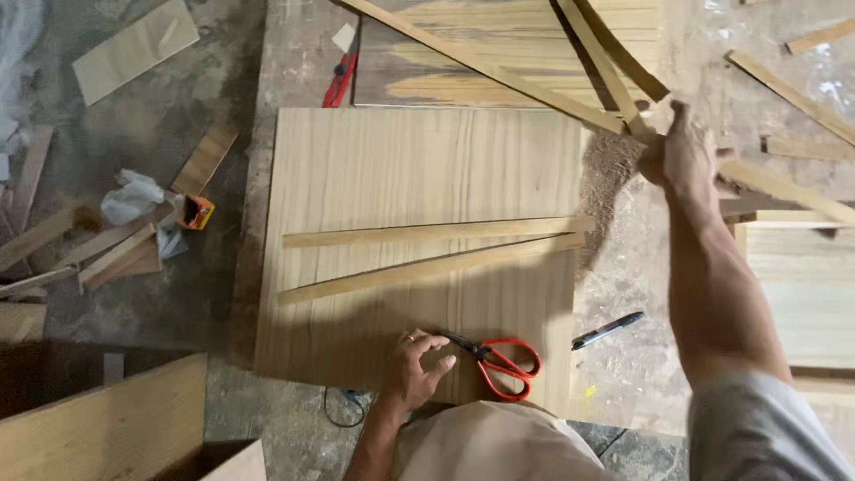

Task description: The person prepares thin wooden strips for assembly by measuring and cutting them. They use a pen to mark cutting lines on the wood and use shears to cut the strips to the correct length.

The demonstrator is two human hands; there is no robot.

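Observation:
A large pale wooden panel (419,169) lies flat on the workbench. Two long thin wood strips (427,233) rest across it, and the lower strip (419,270) runs at a slant. My left hand (415,365) presses flat on the panel's near edge, right next to red-handled scissors (499,361). My right hand (677,156) reaches far out past the panel's right edge and grips the ends of several thin veneer strips (597,71) that fan up and to the left over a second board (499,53).
A black marker (607,330) lies on the dusty bench right of the panel, near a sawdust pile (610,178). A red tool (340,80) sits at the back. More strips (784,85) lie at right. Offcuts and an orange tape measure (198,212) litter the floor at left.

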